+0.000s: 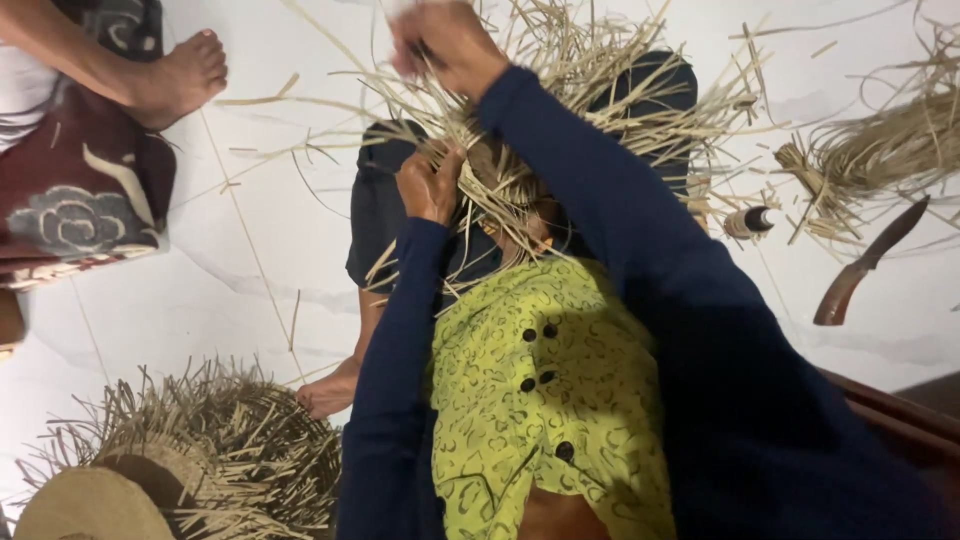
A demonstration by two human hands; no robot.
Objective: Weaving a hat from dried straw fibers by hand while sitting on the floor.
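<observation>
In my lap sits a partly woven straw piece (500, 180) with many loose pale strands (600, 70) fanning out over my dark trousers. My left hand (430, 185) grips the woven part at its left side. My right hand (445, 45) is raised above it, fingers pinched on a few strands and pulling them up; it is slightly blurred. Both arms wear dark blue sleeves over a yellow-green patterned top.
A finished straw hat with a frayed brim (190, 460) lies at bottom left. A bundle of straw (880, 150), a curved knife (865, 265) and a small bottle (748, 222) lie on the white tiled floor at right. Another person's foot (185, 75) and patterned cloth (80, 200) are at top left.
</observation>
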